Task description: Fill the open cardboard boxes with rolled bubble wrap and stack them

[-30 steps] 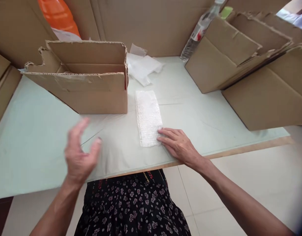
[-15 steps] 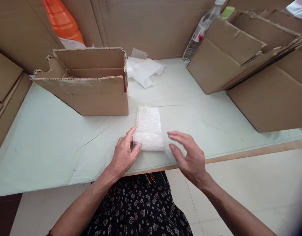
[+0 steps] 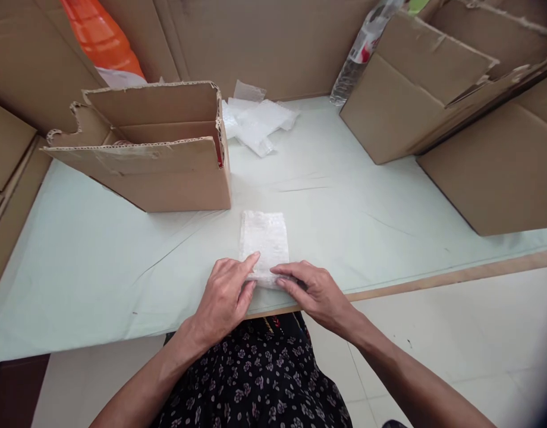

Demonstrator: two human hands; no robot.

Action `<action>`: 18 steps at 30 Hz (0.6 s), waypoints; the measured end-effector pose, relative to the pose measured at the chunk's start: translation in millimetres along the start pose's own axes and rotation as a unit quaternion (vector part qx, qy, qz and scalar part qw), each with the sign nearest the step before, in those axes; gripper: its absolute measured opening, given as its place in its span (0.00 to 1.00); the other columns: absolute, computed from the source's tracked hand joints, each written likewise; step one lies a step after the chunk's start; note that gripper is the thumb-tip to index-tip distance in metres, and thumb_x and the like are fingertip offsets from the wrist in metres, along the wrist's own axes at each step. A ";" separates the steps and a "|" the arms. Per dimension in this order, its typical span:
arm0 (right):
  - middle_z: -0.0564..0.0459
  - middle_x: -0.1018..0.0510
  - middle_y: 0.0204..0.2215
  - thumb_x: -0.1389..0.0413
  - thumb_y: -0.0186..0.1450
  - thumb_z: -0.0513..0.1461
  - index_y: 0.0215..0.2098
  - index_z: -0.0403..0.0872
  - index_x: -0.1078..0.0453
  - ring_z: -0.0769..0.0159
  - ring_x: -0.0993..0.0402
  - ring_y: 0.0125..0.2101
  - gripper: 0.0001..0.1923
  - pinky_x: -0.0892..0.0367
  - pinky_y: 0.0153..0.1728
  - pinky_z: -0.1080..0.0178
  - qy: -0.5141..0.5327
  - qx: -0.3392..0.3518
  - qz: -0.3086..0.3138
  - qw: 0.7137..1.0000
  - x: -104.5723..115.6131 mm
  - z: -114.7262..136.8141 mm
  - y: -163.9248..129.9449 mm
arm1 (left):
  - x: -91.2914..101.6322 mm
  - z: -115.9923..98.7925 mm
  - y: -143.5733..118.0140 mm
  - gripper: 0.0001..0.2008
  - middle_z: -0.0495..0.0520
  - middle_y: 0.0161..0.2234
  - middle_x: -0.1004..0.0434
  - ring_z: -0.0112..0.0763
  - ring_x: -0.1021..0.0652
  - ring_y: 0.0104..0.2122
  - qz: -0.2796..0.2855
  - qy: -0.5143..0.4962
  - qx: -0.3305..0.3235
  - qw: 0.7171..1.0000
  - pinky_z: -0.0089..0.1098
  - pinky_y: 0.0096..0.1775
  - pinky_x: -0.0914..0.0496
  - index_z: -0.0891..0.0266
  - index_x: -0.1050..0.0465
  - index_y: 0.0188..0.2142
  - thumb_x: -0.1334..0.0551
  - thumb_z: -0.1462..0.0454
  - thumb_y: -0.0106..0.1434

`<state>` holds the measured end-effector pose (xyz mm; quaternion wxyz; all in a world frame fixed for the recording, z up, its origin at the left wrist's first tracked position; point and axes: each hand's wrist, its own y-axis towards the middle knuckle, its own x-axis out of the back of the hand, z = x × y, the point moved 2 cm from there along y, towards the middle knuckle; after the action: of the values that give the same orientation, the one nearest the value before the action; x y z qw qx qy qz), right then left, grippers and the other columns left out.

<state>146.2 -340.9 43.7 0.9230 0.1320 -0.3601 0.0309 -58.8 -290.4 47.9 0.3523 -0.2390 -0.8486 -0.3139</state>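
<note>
Two hands are hiding the bubble-wrap packet's (image 3: 263, 240) near edge: the left hand (image 3: 224, 297) and right hand (image 3: 311, 289) are pressing flat, loosely spread fingers on it, just before the open carton (image 3: 166, 172).

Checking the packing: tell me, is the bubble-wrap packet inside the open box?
No, the bubble-wrap packet lies on the table beside the open box.

The pad (image 3: 263, 241) looks like white bubble plastic, bumpy. The box (image 3: 160, 157) is matt brown corrugated cardboard. The table (image 3: 77, 261) cover is smooth, pale green.
</note>
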 end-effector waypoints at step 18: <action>0.46 0.17 0.44 0.47 0.74 0.37 0.53 0.47 0.26 0.61 0.21 0.42 0.12 0.30 0.42 0.57 -0.097 0.071 0.001 0.993 1.8 16.3 -1.0 | 7.0 -3.5 -6.1 0.23 0.53 0.37 0.21 0.36 0.24 0.37 0.034 0.033 0.031 0.998 0.39 0.43 0.29 0.62 0.39 0.64 0.45 0.71 0.71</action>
<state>137.0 -346.3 56.2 0.8721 0.1995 -0.4447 0.0443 -65.6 -295.7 52.9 0.3979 -0.2461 -0.8373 -0.2830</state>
